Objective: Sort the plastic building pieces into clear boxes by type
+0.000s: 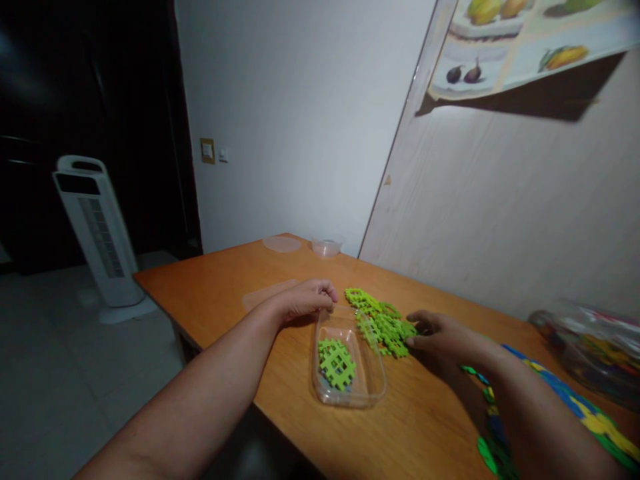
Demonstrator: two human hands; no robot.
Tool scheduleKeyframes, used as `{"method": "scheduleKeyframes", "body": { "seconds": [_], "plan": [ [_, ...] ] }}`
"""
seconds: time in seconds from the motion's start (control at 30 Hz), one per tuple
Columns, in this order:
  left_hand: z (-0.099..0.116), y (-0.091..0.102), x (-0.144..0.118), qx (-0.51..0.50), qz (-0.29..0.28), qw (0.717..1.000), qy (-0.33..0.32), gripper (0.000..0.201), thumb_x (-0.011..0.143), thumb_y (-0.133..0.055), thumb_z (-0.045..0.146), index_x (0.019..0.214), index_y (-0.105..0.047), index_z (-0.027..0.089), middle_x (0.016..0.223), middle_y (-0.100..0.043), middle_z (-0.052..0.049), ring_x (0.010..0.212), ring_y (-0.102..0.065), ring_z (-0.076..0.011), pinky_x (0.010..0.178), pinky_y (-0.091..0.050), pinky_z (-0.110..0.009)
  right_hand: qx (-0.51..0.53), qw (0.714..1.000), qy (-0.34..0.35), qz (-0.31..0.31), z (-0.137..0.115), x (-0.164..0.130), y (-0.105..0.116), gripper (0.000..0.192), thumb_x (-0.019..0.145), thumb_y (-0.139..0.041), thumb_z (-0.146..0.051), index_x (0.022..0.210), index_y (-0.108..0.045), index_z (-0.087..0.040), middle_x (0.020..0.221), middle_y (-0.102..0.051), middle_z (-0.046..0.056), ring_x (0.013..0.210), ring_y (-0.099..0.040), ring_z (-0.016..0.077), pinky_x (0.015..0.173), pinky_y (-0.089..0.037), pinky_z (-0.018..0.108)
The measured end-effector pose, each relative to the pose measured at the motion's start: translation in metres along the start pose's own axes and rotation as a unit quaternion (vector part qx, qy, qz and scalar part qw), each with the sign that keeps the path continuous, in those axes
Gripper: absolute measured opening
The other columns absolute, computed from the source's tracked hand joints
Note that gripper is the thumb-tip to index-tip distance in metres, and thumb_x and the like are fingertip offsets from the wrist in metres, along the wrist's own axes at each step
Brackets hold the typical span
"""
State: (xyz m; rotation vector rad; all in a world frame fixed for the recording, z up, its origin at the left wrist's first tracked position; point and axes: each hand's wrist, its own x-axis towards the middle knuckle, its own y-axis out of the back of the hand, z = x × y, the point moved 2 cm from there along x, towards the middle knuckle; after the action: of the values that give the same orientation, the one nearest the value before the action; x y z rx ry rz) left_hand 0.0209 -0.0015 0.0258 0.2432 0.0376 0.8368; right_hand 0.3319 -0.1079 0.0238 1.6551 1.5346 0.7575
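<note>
A clear plastic container [377, 383] stands on the table with a few green and grey interlocking plastic pieces [337, 363] inside. At its far left corner, my left hand [313, 298] is closed with the fingertips on the rim. Just beyond and right of the container lies a heap of bright green interlocking pieces [383, 327], flat with notched edges. My right hand [437, 333] reaches in from the right, its thumb and fingers bent around pieces at the heap's right edge. How many pieces it grips is hidden.
The wooden table [215, 273] carries a clear flat lid [260, 293], a round lid [281, 244] and a small clear bowl [327, 247]. Blue, yellow and green pieces [575, 400] lie by my right forearm, near a plastic bag [600, 353]. A white tower appliance [97, 233] stands on the floor.
</note>
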Motion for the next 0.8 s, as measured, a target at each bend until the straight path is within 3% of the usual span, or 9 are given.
{"method": "scheduleKeyframes", "body": {
  "seconds": [0.1, 0.17, 0.3, 0.37, 0.43, 0.57, 0.67, 0.8],
  "plan": [
    [0.0, 0.0, 0.0, -0.006, 0.001, 1.0, 0.0, 0.022, 0.064, -0.061, 0.017, 0.086, -0.058, 0.016, 0.069, -0.057, 0.001, 0.057, -0.049, -0.0092, 0.049, -0.028, -0.02, 0.012, 1.0, -0.002, -0.007, -0.019, -0.008, 0.005, 0.061, 0.071, -0.073, -0.042, 0.124, -0.057, -0.015, 0.1, -0.069, 0.01, 0.095, -0.064, 0.0255, 0.081, -0.051, 0.036],
    [-0.001, 0.0, 0.001, -0.005, 0.002, 1.0, 0.0, 0.022, 0.063, -0.062, 0.016, 0.085, -0.058, 0.016, 0.069, -0.057, 0.001, 0.057, -0.049, -0.0092, 0.049, -0.028, -0.02, 0.043, 0.998, 0.038, -0.039, -0.044, -0.018, 0.007, 0.059, 0.073, -0.072, -0.046, 0.122, -0.058, -0.017, 0.097, -0.068, 0.007, 0.093, -0.063, 0.0241, 0.078, -0.051, 0.034],
    [-0.003, -0.001, 0.002, -0.007, 0.001, 1.0, -0.005, 0.022, 0.064, -0.062, 0.018, 0.086, -0.058, 0.016, 0.069, -0.056, 0.002, 0.056, -0.049, -0.0089, 0.048, -0.028, -0.02, 0.152, 0.976, 0.113, -0.103, -0.095, -0.039, 0.005, 0.063, 0.075, -0.072, -0.048, 0.128, -0.055, -0.019, 0.11, -0.066, 0.008, 0.101, -0.061, 0.0236, 0.083, -0.051, 0.033],
    [-0.003, -0.001, 0.002, -0.009, 0.0, 1.0, -0.008, 0.022, 0.064, -0.062, 0.018, 0.085, -0.058, 0.016, 0.069, -0.056, 0.001, 0.057, -0.049, -0.0091, 0.048, -0.028, -0.02, 0.185, 0.968, 0.127, -0.111, -0.105, -0.042, 0.004, 0.063, 0.077, -0.07, -0.048, 0.131, -0.053, -0.021, 0.114, -0.065, 0.008, 0.103, -0.061, 0.0232, 0.085, -0.051, 0.034],
    [-0.003, -0.001, 0.002, -0.009, -0.002, 1.0, -0.01, 0.021, 0.064, -0.062, 0.017, 0.085, -0.058, 0.016, 0.069, -0.057, 0.001, 0.057, -0.05, -0.0091, 0.049, -0.028, -0.02, 0.188, 0.973, 0.113, -0.073, -0.099, -0.037, 0.004, 0.06, 0.079, -0.067, -0.049, 0.131, -0.052, -0.021, 0.115, -0.065, 0.009, 0.104, -0.061, 0.0234, 0.087, -0.051, 0.035],
    [-0.002, 0.0, 0.002, 0.004, 0.001, 1.0, -0.014, 0.02, 0.064, -0.062, 0.017, 0.084, -0.058, 0.016, 0.069, -0.056, 0.001, 0.057, -0.049, -0.009, 0.049, -0.027, -0.02, 0.119, 0.991, 0.047, 0.029, -0.058, -0.018, 0.005, 0.054, 0.078, -0.064, -0.044, 0.124, -0.058, -0.015, 0.115, -0.066, 0.013, 0.104, -0.062, 0.0272, 0.091, -0.049, 0.04],
    [-0.002, 0.001, 0.003, 0.01, 0.005, 1.0, -0.016, 0.021, 0.064, -0.062, 0.017, 0.084, -0.058, 0.016, 0.068, -0.055, 0.002, 0.056, -0.047, -0.0088, 0.048, -0.027, -0.02, 0.055, 0.998, 0.034, 0.015, -0.03, -0.009, 0.0, 0.052, 0.072, -0.067, -0.037, 0.118, -0.062, -0.015, 0.118, -0.067, 0.012, 0.108, -0.061, 0.0283, 0.095, -0.047, 0.039],
    [-0.004, 0.0, 0.003, 0.004, 0.003, 1.0, -0.009, 0.022, 0.064, -0.062, 0.018, 0.085, -0.057, 0.016, 0.068, -0.055, 0.002, 0.055, -0.047, -0.0087, 0.047, -0.026, -0.02, 0.029, 0.998, 0.035, -0.037, -0.013, -0.004, -0.01, 0.048, 0.071, -0.067, -0.032, 0.116, -0.064, -0.017, 0.112, -0.07, 0.006, 0.107, -0.062, 0.0257, 0.094, -0.047, 0.035]
  ]
}}
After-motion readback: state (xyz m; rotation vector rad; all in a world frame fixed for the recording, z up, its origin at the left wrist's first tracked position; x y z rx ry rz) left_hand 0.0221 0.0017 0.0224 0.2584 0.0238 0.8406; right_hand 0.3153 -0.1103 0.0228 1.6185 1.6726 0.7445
